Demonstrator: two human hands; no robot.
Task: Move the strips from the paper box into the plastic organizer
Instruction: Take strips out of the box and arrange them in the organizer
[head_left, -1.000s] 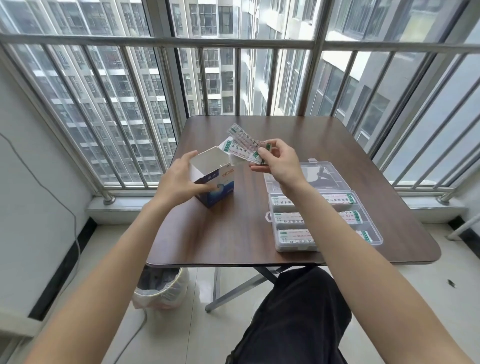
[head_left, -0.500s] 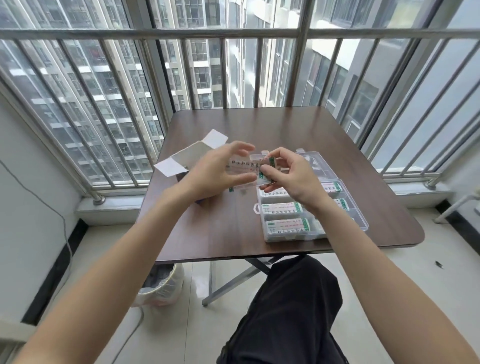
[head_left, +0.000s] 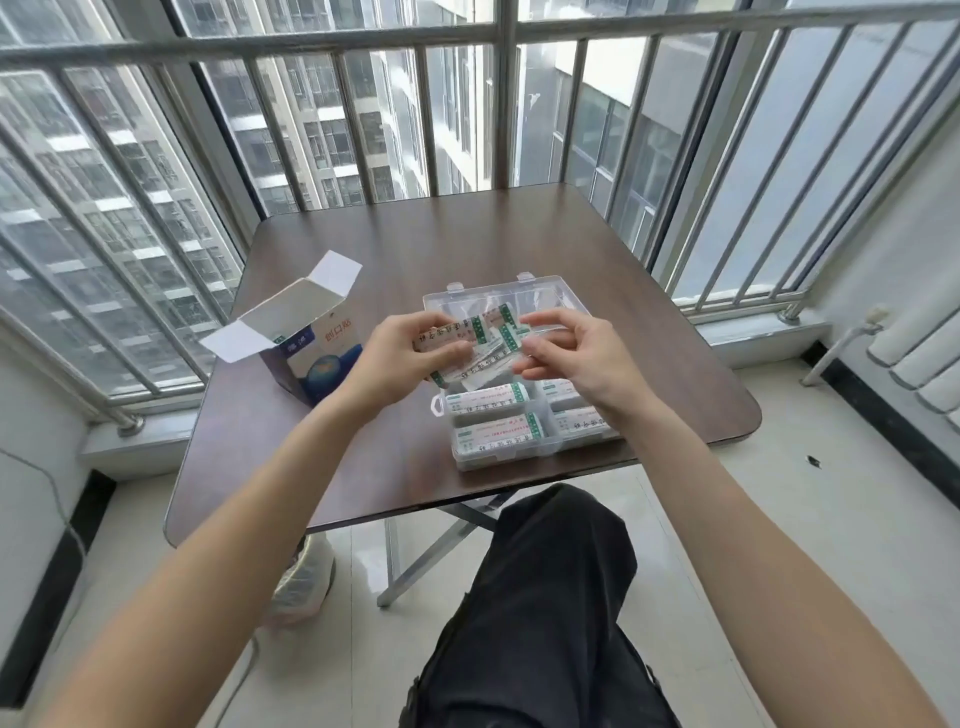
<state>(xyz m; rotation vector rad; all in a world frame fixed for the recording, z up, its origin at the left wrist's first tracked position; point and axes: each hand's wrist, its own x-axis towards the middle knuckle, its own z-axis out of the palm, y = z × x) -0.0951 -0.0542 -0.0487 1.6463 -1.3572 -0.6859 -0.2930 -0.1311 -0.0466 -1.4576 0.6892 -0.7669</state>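
A small bunch of white strips (head_left: 480, 345) with green ends is held above the clear plastic organizer (head_left: 506, 457), fanned out between both hands. My left hand (head_left: 402, 361) grips the bunch's left end. My right hand (head_left: 569, 356) pinches its right end with curled fingers. The organizer lies open on the brown table, its lid (head_left: 540, 296) flat behind it, and its near compartments hold stacks of strips (head_left: 493, 431). The blue and white paper box (head_left: 317, 345) stands to the left with its flaps open, apart from both hands.
The brown table (head_left: 415, 249) has rounded corners and stands against a barred window (head_left: 498, 93). My dark-trousered knee (head_left: 545, 597) sits under its near edge. A white-bagged bin (head_left: 304, 577) stands below the table at left. A radiator (head_left: 919, 353) is at right.
My left hand let go of the paper box and came across to the strips. Both hands now hold the bunch lower, over the organizer. The view tilted down and closer.
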